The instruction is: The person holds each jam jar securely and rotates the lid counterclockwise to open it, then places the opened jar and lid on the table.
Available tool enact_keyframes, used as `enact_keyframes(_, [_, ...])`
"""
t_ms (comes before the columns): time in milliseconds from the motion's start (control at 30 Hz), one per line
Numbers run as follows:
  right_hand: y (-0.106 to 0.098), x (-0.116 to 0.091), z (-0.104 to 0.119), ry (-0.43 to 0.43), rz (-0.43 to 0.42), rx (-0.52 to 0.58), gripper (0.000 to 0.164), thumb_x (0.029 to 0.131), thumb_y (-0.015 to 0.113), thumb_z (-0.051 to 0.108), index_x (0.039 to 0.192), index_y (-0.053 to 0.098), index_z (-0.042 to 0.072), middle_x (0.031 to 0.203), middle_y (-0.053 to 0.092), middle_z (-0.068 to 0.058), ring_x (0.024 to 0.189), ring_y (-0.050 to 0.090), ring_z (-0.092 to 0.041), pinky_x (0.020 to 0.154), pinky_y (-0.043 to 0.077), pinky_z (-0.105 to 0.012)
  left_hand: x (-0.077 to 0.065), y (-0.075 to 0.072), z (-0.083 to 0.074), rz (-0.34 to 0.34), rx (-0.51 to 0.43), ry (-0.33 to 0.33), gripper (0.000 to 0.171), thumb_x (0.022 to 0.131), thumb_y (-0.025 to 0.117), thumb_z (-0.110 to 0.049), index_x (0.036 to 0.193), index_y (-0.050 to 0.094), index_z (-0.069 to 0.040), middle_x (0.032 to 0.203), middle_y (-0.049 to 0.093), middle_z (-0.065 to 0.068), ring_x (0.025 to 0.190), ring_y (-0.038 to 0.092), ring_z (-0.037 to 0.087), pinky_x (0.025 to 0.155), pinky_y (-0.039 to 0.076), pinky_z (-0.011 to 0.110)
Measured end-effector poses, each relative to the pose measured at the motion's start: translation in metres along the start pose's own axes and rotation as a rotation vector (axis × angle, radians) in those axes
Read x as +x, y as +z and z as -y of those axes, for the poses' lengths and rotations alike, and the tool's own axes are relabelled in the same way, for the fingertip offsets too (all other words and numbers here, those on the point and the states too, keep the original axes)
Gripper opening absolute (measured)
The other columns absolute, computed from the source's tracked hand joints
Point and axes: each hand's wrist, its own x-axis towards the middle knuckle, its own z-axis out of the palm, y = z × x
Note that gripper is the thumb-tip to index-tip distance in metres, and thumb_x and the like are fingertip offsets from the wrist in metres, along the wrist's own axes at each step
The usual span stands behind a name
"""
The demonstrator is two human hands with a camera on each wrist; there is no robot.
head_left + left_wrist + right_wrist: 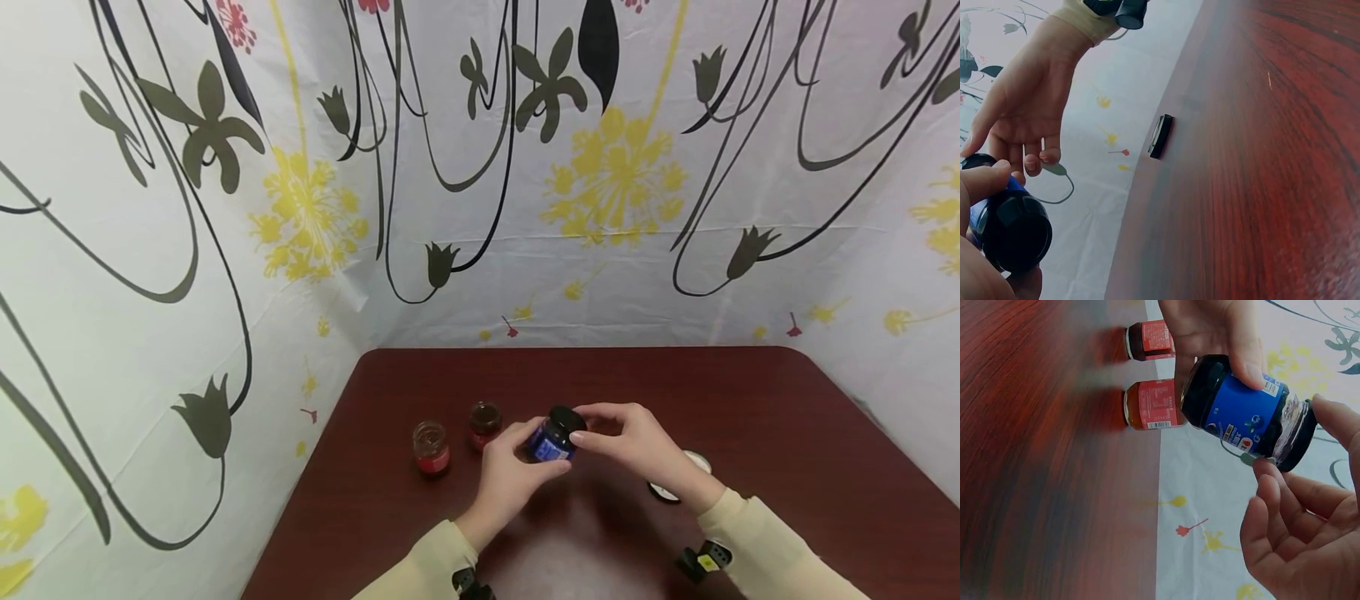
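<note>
A jam jar [550, 446] with a blue label and dark contents is held tilted above the table. My left hand [506, 475] grips its body, thumb on one side and fingers on the other. At the top, my right hand [626, 437] pinches the jar's black lid [1300, 436] between thumb and fingers. In the right wrist view the lid sits on the jar's mouth, and the label [1244, 415] shows berries. From the left wrist view the dark base [1019, 234] of the jar faces the camera.
Two red-labelled jars stand left of my hands: a pale one [431, 450] and a darker one [485, 423]. Partly behind my right forearm lies a white disc with a black rim [697, 461]. The dark red table [750, 383] meets a patterned cloth wall [480, 292].
</note>
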Motion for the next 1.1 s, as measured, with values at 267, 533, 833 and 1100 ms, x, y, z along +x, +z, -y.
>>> enact_keyframes(267, [0.005,0.002,0.012,0.048,-0.070,-0.109,0.044,0.083,0.075,0.059,0.109,0.074,0.023,0.080,0.064,0.003,0.072,0.056,-0.019,0.058,0.044,-0.030,-0.002,0.002,-0.002,-0.015,0.063,0.067,0.064,0.071,0.092,-0.040,0.130,0.068,-0.029,0.113,0.065,-0.016,0.102,0.063,0.007,0.086,0.054,0.027])
enact_keyframes(533, [0.014,-0.001,0.015,0.071,-0.149,-0.167,0.042,0.079,0.072,0.068,0.095,0.069,0.029,0.071,0.061,0.005,0.062,0.054,-0.017,0.053,0.043,-0.030,-0.008,0.003,-0.010,-0.018,0.078,0.128,0.063,0.071,0.094,-0.031,0.129,0.069,-0.023,0.111,0.066,-0.013,0.099,0.064,0.006,0.082,0.054,0.026])
enact_keyframes(833, [0.017,-0.007,0.011,-0.022,-0.184,-0.143,0.028,0.084,0.074,0.059,0.087,0.063,0.033,0.064,0.051,0.006,0.056,0.045,-0.012,0.051,0.037,-0.028,-0.014,0.000,-0.019,0.020,0.021,0.059,0.065,0.070,0.093,-0.039,0.128,0.070,-0.021,0.108,0.069,-0.013,0.093,0.066,0.006,0.073,0.056,0.024])
enact_keyframes(1100, [0.017,-0.009,0.008,-0.087,-0.190,-0.093,0.023,0.085,0.078,0.049,0.088,0.062,0.033,0.065,0.050,0.006,0.058,0.045,-0.012,0.050,0.037,-0.028,-0.016,-0.002,-0.026,0.055,0.003,0.008,0.067,0.070,0.092,-0.040,0.130,0.069,-0.024,0.110,0.071,-0.010,0.089,0.068,0.005,0.072,0.055,0.023])
